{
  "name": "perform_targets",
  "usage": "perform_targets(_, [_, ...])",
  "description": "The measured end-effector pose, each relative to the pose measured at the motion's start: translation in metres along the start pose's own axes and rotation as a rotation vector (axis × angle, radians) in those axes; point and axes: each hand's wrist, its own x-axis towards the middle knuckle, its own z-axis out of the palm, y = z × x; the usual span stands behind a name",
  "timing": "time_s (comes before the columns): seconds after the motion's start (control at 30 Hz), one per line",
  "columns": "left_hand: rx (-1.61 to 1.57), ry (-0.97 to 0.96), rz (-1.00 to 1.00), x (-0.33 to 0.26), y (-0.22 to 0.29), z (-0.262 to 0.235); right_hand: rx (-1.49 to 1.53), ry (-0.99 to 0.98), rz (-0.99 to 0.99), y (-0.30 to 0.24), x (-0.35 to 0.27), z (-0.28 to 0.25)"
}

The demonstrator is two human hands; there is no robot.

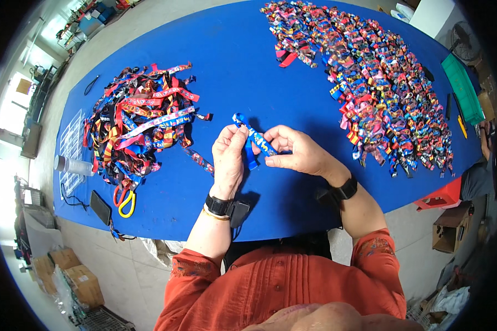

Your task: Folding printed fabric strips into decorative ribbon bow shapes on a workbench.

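Observation:
A blue printed ribbon strap, folded over into a loop at its top, is held in front of me above the blue table. My left hand pinches it between thumb and fingertips near the loop. Closed on its lower end is my right hand, with thumb and fingers pressed together. A second blue tail of the strap hangs down between the hands. Left of my left hand lies a tangled heap of loose printed straps. On the right, many short looped straps are laid in dense rows.
Beside the heap are a clear bottle, a white wire rack, red and yellow looped handles and a dark flat rectangular object. A green tray stands far right, near a yellow tool. Another person's hand shows at the right edge.

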Motion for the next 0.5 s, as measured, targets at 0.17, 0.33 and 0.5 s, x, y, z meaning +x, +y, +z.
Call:
perform_targets(0.17, [-0.06, -0.013, -0.051, 0.0045, 0.0009, -0.0041, 0.077, 0.041, -0.013, 0.0115, 0.0022, 0.0001])
perform_targets(0.33, [-0.24, -0.116, -0.122, 0.0058, 0.0074, -0.0041, 0.074, 0.058, 0.004, 0.0098, 0.0018, -0.0021])
perform_targets(0.5, [-0.269, -0.115, -0.125, 0.0053, 0.0064, -0.0047, 0.029, 0.044, -0.058, 0.0064, 0.0014, -0.0016])
